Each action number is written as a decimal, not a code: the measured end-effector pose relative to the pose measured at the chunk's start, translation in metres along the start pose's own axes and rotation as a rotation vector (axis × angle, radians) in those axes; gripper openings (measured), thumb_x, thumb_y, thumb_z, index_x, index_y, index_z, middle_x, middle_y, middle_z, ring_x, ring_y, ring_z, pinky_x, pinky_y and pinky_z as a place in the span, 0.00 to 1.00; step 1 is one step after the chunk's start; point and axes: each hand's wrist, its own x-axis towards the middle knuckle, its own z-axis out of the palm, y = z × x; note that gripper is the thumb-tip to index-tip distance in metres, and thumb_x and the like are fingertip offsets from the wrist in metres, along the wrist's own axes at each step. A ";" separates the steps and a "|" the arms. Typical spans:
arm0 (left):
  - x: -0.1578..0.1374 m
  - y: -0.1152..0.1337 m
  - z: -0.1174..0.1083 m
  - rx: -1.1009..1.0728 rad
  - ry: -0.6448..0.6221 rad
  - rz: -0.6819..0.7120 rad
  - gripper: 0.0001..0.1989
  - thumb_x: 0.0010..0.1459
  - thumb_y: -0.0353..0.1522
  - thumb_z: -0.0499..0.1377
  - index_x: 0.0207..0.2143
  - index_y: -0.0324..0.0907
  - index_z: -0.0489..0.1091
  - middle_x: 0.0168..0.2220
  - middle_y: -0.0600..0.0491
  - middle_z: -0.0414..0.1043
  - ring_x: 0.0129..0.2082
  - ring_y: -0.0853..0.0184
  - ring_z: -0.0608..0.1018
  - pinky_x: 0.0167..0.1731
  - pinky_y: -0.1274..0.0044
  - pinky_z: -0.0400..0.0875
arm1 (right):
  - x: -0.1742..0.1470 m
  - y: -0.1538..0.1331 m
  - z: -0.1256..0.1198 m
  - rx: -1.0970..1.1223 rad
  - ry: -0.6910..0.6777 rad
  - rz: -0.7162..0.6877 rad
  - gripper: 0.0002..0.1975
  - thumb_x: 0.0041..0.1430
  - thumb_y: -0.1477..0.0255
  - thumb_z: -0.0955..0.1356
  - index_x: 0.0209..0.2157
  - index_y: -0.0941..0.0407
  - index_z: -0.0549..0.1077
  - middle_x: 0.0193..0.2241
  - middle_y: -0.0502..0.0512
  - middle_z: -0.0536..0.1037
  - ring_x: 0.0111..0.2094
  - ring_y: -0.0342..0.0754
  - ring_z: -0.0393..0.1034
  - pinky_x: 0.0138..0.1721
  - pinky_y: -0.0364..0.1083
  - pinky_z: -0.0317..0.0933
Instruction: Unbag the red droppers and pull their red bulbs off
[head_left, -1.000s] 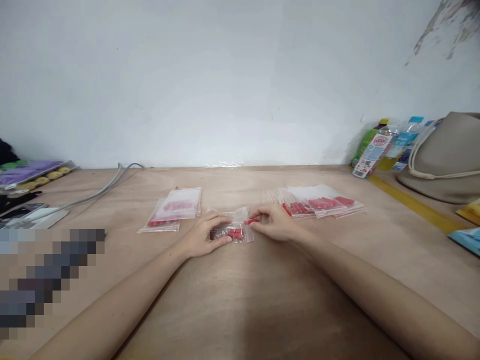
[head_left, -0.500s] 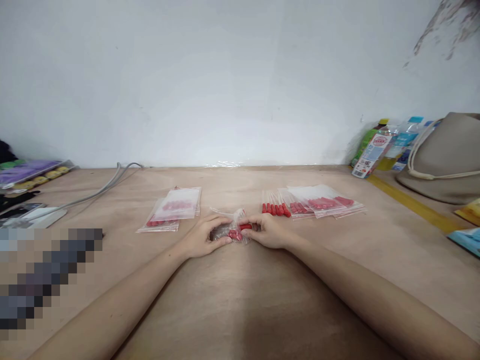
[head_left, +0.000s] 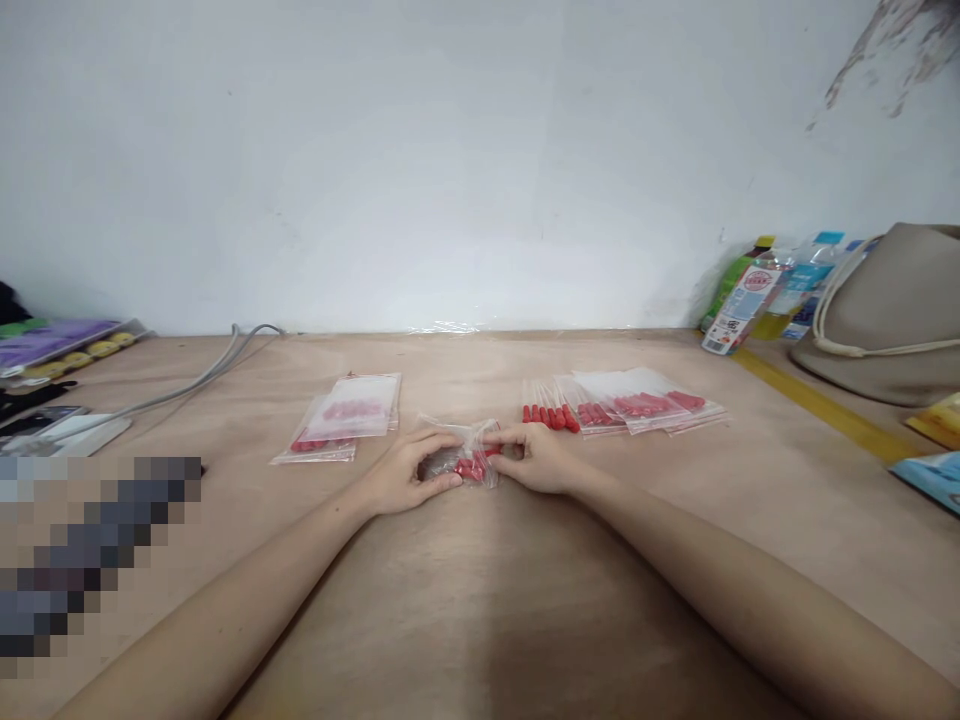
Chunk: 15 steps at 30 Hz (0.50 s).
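Note:
A clear plastic bag lies open in front of me, with several red-tipped sticks inside. My left hand curls around the bag's left side, thumb at the front and fingers at the back. At the bag's right side, my right hand pinches a red-tipped stick, partly covered by plastic and fingers. Just beyond that hand, several loose red-tipped sticks lie side by side with their pale thin ends pointing away.
Flat bags of red pieces lie to the right, and a smaller bag stack to the left. Bottles, a carton and a beige hat stand far right. A grey cable crosses the left side.
The red-tipped stick in my right hand has gone further into the bag's plastic and shows less. My left hand has stayed in place around the bag.

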 end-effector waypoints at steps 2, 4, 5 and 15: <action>0.000 0.000 -0.001 0.001 0.000 0.002 0.20 0.53 0.40 0.56 0.47 0.43 0.64 0.46 0.49 0.69 0.46 0.62 0.71 0.45 0.70 0.66 | -0.001 -0.001 0.000 -0.016 0.010 -0.064 0.14 0.48 0.72 0.67 0.40 0.55 0.74 0.22 0.46 0.69 0.21 0.38 0.57 0.24 0.38 0.52; 0.000 0.001 -0.001 0.006 -0.002 0.002 0.20 0.53 0.40 0.56 0.47 0.44 0.64 0.46 0.49 0.69 0.45 0.62 0.71 0.44 0.70 0.66 | -0.002 -0.002 -0.003 -0.003 -0.010 -0.086 0.16 0.46 0.70 0.69 0.40 0.55 0.74 0.24 0.46 0.69 0.23 0.38 0.58 0.25 0.38 0.52; 0.000 0.001 -0.001 0.010 -0.003 0.002 0.20 0.53 0.40 0.56 0.47 0.44 0.64 0.46 0.49 0.69 0.45 0.62 0.71 0.44 0.70 0.66 | -0.002 -0.002 -0.004 0.010 -0.027 -0.080 0.17 0.44 0.69 0.70 0.39 0.55 0.74 0.25 0.46 0.69 0.24 0.39 0.59 0.26 0.38 0.53; 0.001 0.003 -0.001 0.011 -0.009 -0.022 0.18 0.55 0.40 0.54 0.47 0.43 0.64 0.46 0.50 0.68 0.46 0.63 0.70 0.45 0.72 0.66 | -0.002 -0.009 0.007 -0.025 0.001 -0.076 0.10 0.42 0.72 0.71 0.31 0.55 0.74 0.26 0.46 0.71 0.28 0.41 0.63 0.29 0.40 0.55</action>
